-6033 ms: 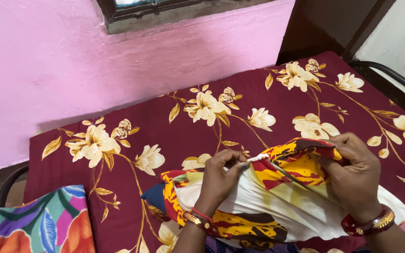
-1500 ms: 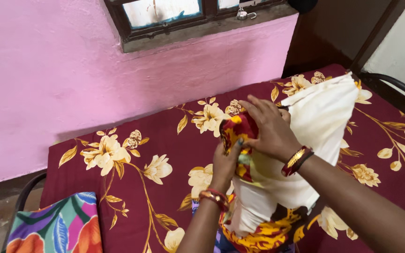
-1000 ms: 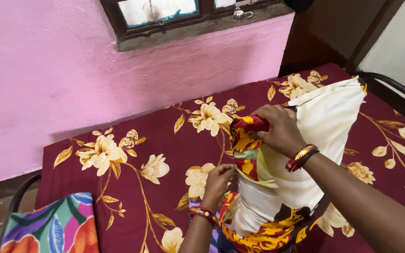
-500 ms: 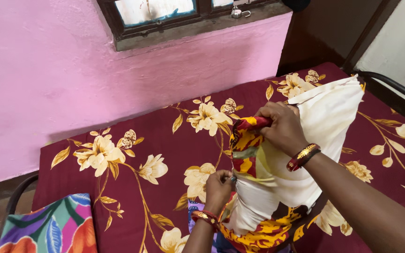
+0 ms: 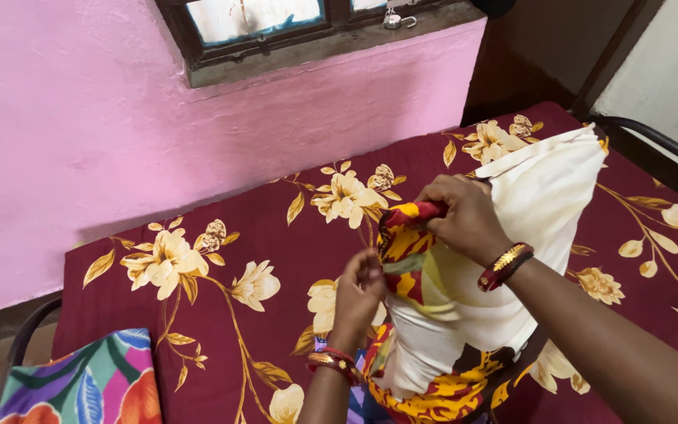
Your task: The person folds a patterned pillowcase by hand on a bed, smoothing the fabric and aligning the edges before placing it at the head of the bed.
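Over maroon floral bedsheet (image 5: pixel 221 235), my right hand (image 5: pixel 464 220) and left hand (image 5: pixel 359 286) pinch the patterned pillowcase (image 5: pixel 402 251) around the white pillow (image 5: pixel 543 188).

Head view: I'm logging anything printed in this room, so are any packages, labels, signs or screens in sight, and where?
None of these shows anywhere.
Only patterned cloth: the red and yellow cover gripped by the left hand and right hand over a white pillow.
Maroon floral sheet beneath.
Multicoloured cushion at lower left.
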